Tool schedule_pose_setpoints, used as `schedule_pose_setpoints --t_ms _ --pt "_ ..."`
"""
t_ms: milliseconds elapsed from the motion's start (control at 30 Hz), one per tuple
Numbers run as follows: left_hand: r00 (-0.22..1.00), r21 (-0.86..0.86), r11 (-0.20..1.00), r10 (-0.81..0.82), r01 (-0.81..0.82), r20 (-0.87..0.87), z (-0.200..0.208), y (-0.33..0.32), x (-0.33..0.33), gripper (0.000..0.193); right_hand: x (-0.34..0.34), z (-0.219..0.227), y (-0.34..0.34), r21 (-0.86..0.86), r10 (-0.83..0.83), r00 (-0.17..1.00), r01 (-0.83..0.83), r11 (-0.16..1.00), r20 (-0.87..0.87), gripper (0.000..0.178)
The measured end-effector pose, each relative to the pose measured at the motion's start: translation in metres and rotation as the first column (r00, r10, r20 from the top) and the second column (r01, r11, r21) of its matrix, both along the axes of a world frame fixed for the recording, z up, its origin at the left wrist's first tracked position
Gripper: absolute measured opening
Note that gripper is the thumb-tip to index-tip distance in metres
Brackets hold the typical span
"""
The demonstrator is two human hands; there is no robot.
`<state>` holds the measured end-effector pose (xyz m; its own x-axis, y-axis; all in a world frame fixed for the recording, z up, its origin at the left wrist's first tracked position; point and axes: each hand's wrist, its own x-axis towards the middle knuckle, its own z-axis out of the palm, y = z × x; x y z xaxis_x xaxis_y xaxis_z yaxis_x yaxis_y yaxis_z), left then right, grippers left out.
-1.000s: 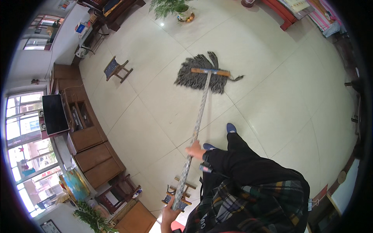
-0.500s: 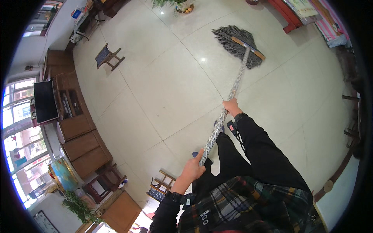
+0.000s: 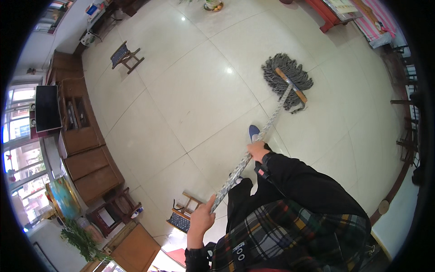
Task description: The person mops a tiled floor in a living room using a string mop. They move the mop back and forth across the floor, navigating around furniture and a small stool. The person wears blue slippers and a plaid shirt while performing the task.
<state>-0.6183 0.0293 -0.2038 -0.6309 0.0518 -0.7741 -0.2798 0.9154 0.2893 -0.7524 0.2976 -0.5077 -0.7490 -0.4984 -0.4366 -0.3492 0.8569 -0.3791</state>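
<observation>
Grey mop out on pale floor, gripped by 2 closed hands; floor gleaming, progress unclear.

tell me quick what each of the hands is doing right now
Left hand: closed around the upper end of the mop handle.
Right hand: closed on the mop handle farther down.

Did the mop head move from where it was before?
Yes. The mop head swung to the person's right across the tiled floor, away from the small stool, toward the red furniture.
</observation>
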Motion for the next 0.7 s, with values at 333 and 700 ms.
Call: schedule_pose_setpoints --t_ms 333,700 --pt "0.868 -0.083 0.869 0.493 -0.488 0.064 0.118 -0.113 0.279 0.070 0.237 0.080 -0.217 -0.217 0.430 0.864 -0.381 0.899 0.263 0.009" --pt "0.840 -0.213 0.845 0.523 -0.490 0.143 0.166 -0.120 0.290 0.068 0.254 0.140 -0.259 0.237 -0.455 -0.005 0.859 0.454 0.891 0.076"
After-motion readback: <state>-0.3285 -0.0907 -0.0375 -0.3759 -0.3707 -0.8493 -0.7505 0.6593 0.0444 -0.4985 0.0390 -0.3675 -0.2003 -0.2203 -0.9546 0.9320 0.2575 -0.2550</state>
